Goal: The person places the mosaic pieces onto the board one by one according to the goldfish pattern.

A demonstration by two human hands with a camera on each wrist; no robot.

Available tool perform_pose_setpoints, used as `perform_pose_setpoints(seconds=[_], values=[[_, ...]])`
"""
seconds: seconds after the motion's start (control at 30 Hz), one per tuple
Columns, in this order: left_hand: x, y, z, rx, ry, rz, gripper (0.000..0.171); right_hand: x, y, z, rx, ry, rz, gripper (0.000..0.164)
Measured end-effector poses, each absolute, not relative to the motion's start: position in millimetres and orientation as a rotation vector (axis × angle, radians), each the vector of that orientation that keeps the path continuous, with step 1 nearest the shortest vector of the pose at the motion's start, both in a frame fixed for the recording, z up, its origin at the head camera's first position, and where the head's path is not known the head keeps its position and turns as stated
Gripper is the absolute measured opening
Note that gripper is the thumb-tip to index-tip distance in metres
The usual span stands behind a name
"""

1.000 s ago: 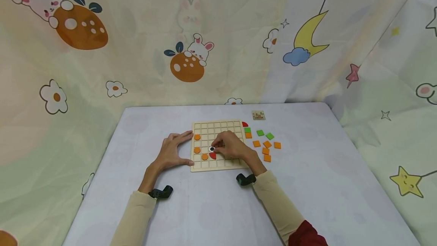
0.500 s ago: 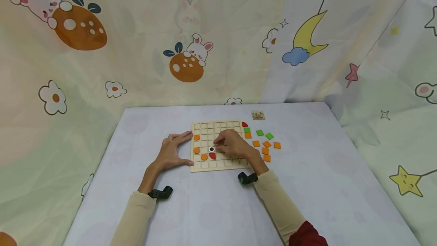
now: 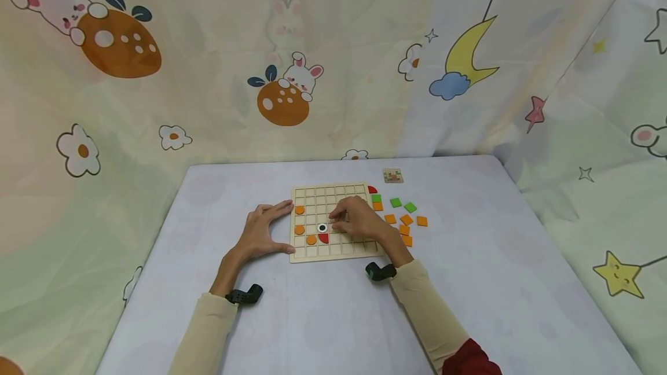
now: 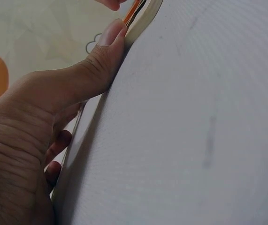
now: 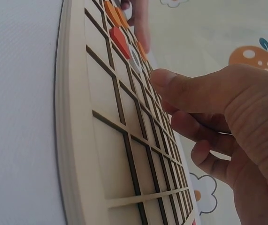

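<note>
A wooden grid board (image 3: 315, 193) lies on the table. My left hand (image 3: 258, 230) is spread at its left edge, the thumb at the lower corner and the fingertips at the upper left side. Orange discs (image 3: 311, 239) sit in cells on the left. A white disc with a black dot (image 3: 322, 228) lies just above a red quarter-round piece (image 3: 323, 238). To the right of the white disc hovers my right hand (image 3: 359, 219), close over the grid. In the right wrist view, its thumb (image 5: 171, 86) and bent fingers hold nothing, and the white disc (image 5: 134, 58) lies beyond the thumb tip.
Right of the board lie several orange squares (image 3: 404, 230), green squares (image 3: 410, 207) and another red quarter-round piece (image 3: 372, 190). A small patterned card (image 3: 393, 176) is near the back of the white-covered table (image 3: 292, 317). A printed curtain (image 3: 219, 62) hangs behind.
My right hand has let go of the white disc and shifted slightly right, leaving the disc in its cell. The left hand stays at the board's edge.
</note>
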State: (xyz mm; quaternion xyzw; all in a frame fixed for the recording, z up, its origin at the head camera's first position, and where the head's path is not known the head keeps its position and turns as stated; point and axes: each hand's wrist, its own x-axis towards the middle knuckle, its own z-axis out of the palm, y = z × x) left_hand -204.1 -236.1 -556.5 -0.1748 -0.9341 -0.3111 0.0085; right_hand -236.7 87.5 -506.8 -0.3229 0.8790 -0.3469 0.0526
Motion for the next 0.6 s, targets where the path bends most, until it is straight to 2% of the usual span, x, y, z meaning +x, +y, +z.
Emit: perform_pose_setpoints(seconds=[0.6], values=[[-203.0,-235.7,-556.0,-0.552,-2.916,-0.97,0.119,-238.7,99.7,-508.0,-0.913,2.674,-1.1,0.022]])
